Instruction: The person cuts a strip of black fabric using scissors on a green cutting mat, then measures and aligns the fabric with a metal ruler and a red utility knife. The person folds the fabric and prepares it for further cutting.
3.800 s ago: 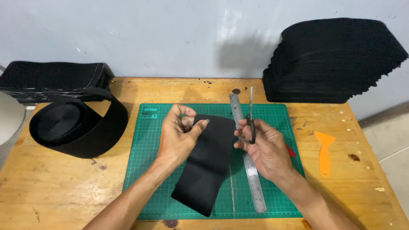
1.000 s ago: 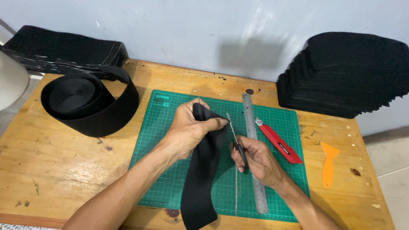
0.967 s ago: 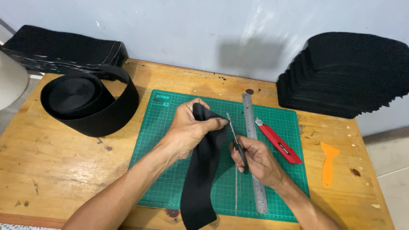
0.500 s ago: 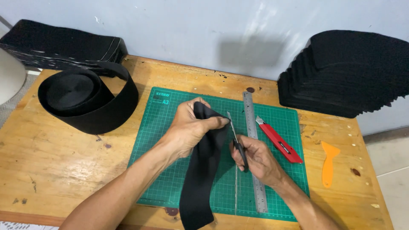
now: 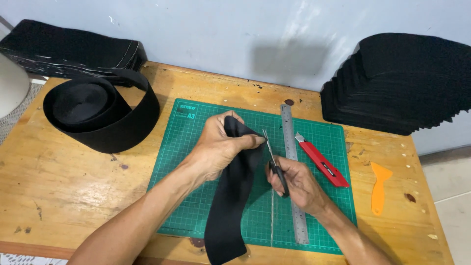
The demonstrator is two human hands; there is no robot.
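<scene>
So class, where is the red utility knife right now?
In the head view, the red utility knife lies untouched on the green cutting mat, right of the steel ruler.

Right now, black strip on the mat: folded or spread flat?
Folded. The left hand pinches the black strip doubled at its top; scissors in the right hand sit beside it.

Ruler (image 5: 292,172) on cutting mat (image 5: 196,147), knife (image 5: 322,160) right, roll (image 5: 100,113) left

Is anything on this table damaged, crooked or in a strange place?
Nothing serious. The wooden table has dark stains and small chips. The black strip hangs over its front edge, and the red utility knife lies slanted on the green mat.
</scene>
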